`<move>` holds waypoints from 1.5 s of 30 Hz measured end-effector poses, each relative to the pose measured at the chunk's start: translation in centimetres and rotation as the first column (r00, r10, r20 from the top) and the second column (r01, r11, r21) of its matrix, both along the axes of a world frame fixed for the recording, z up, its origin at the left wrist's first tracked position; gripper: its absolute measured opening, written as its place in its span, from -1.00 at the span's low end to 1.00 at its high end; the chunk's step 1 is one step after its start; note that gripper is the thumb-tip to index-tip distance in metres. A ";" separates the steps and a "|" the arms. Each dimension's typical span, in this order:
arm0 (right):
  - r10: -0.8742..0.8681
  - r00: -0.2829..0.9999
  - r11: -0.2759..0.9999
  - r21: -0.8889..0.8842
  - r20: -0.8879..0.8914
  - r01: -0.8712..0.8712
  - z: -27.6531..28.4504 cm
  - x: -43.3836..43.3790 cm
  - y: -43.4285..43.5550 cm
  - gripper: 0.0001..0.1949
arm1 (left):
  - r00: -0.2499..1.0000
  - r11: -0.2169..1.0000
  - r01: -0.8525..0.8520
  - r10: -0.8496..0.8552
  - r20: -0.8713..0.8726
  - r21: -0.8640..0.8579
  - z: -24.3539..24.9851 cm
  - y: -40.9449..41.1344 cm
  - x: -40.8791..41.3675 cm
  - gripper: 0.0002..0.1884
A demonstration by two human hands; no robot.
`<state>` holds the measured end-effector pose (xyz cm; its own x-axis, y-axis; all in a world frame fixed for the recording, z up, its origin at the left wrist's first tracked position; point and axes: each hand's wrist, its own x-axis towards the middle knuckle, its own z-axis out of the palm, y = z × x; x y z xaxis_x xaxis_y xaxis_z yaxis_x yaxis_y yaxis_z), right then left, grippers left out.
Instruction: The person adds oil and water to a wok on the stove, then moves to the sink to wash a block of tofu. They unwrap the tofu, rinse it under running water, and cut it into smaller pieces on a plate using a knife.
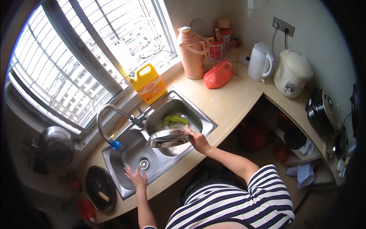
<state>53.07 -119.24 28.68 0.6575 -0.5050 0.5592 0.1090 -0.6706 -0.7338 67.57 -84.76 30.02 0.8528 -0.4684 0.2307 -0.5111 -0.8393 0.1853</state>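
Note:
My right hand (198, 140) grips the rim of a shiny metal basin (168, 138), tilted over the right bowl of a stainless steel double sink (210, 126). A green pepper (175, 118) lies in that bowl, beyond the basin. Over the left bowl's near edge, my left hand (136, 177) is held with fingers spread and nothing in it. Between the hands, in the left bowl, is a round drain strainer (143, 163). A curved faucet (107, 108) with a blue nozzle (115, 145) reaches over the left bowl.
A yellow jug (150, 87) stands behind the sink. To the right are a pink thermos flask (192, 57), a red plastic bag (218, 75), a white electric kettle (259, 63) and a rice cooker (292, 74). A black wok (100, 187) lies left of the sink.

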 end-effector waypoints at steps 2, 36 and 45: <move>0.064 0.966 0.958 0.285 -0.252 0.011 0.7 -2.4 -4.7 -0.52 | 0.999 1.000 -0.010 0.009 -0.036 -0.027 -0.6 -3.4 -0.9 -0.63; 0.008 0.831 0.999 0.033 -0.556 0.013 3.1 -5.9 -33.0 -0.76 | 0.966 0.946 -0.254 0.239 -0.093 -0.201 0.9 -16.8 -7.2 -0.69; 0.300 0.703 0.895 -0.064 -0.645 -0.441 3.7 1.8 -24.0 -0.76 | 0.898 0.871 -0.441 0.431 -0.091 -0.217 2.3 -10.1 -12.8 -0.72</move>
